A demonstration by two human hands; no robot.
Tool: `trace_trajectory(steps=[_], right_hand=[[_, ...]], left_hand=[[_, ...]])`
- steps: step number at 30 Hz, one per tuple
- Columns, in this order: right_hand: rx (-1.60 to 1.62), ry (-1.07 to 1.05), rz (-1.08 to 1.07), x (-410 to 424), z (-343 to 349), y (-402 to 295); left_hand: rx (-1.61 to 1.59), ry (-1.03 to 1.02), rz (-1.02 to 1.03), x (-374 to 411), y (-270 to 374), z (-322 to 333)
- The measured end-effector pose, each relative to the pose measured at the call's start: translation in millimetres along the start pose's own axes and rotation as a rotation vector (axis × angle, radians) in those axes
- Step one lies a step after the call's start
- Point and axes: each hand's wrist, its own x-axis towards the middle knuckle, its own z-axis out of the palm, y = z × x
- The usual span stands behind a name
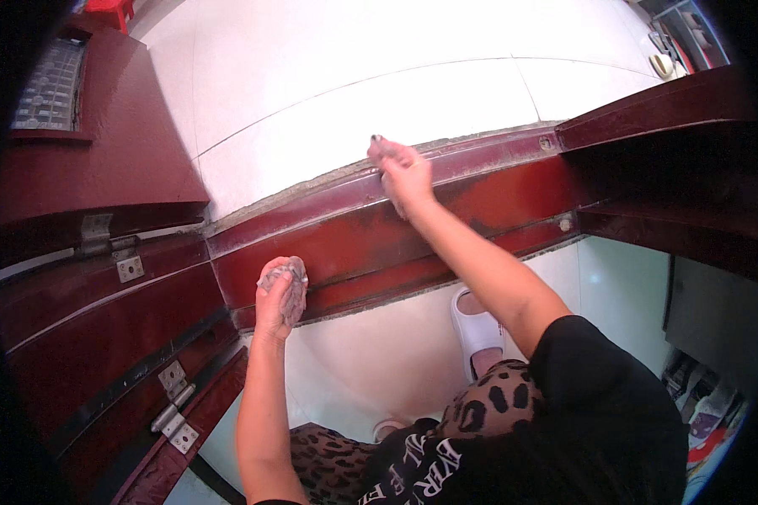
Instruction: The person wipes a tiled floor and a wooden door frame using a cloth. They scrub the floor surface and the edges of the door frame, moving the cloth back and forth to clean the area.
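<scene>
My left hand (270, 303) grips a crumpled grey wad (295, 293), probably a rag, with the thumb pressed over it. That hand is over the left end of a dark red door threshold (347, 246). Farther forward, my right hand (410, 173) reaches across the threshold's far edge, fingers pinched together. A small greyish piece (385, 149) with a dark tip shows at those fingertips; blur hides what it is. The threshold's raised strips look worn, with dark smudges on the red surface between them.
A dark red door (107, 151) with a grille stands open at left, above metal hinges (179, 407). Pale floor tiles (354, 82) lie beyond the threshold. A door frame (663, 107) bounds the right. A white slipper (480, 331) is on my foot below.
</scene>
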Motion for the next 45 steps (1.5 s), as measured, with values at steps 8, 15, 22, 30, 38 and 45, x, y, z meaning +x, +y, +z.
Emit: trace_trajectory(steps=[8, 15, 22, 30, 38, 45], right_hand=[[-0.775, 0.277, -0.088, 90, -150, 3], [-0.678, -0.285, -0.036, 17, 33, -12], [-0.221, -0.407, -0.414, 22, 36, -46], [-0.798, -0.834, -0.821, 10, -17, -27], [-0.871, -0.916, -0.847, -6, 55, -47], [-1.266, -0.792, -0.75, 64, 38, -43]], left_hand=[[-0.261, 0.234, 0.294, 41, -36, -22], [-0.243, 0.338, 0.287, 53, -48, -3], [-0.303, 0.307, 0.276, 53, -47, -25], [-0.273, 0.322, 0.245, 52, -44, -18], [-0.281, 0.355, 0.215, 56, -43, -12], [-0.365, 0.384, 0.24, 55, -43, -37]])
